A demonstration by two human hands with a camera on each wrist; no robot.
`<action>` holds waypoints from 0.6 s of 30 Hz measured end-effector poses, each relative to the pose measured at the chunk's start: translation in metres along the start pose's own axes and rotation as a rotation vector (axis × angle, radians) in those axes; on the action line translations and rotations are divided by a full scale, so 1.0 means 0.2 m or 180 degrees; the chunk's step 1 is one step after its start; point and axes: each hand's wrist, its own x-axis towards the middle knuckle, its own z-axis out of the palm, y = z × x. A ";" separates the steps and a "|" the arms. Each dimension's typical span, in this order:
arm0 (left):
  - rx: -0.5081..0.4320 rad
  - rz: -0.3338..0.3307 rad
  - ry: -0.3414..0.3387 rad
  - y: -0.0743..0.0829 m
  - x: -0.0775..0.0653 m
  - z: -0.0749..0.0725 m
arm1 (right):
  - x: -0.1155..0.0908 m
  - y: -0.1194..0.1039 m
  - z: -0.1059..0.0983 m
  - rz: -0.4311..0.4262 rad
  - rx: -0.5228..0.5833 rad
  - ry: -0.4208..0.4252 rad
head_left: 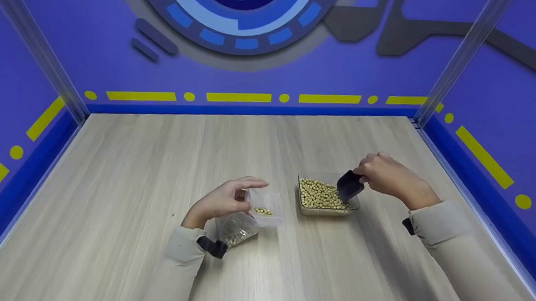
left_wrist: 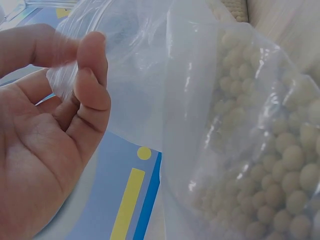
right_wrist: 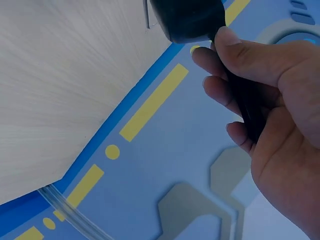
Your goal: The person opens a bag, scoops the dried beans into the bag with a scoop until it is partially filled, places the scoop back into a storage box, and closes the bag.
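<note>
The left hand (head_left: 223, 197) grips the open rim of a clear plastic zip bag (head_left: 236, 229) between thumb and fingers. Pale round beans fill the bag's lower part, seen large in the left wrist view as beans (left_wrist: 290, 200) behind the plastic. The right hand (head_left: 381, 175) holds a black scoop (head_left: 350, 186) by its handle, with the fingers wrapped round the handle (right_wrist: 245, 100) in the right wrist view. The scoop's blade dips into the right side of a clear rectangular container (head_left: 324, 213) holding many yellowish beans (head_left: 318, 193).
Everything stands on a light wood-grain table (head_left: 157, 163). Blue-purple panels (head_left: 253, 83) with yellow markings rise along the back and both sides. A tiny dark speck (head_left: 173, 215) lies left of the left hand.
</note>
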 end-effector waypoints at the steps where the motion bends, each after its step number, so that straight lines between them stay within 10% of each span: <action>1: 0.0013 0.0000 0.0005 0.00 0.00 0.00 | 0.00 -0.01 0.00 0.0009 -0.0033 -0.0020; 18: -0.0083 -0.0061 0.0014 0.00 0.00 0.00 | 0.03 -0.08 0.01 0.0274 0.0117 -0.0217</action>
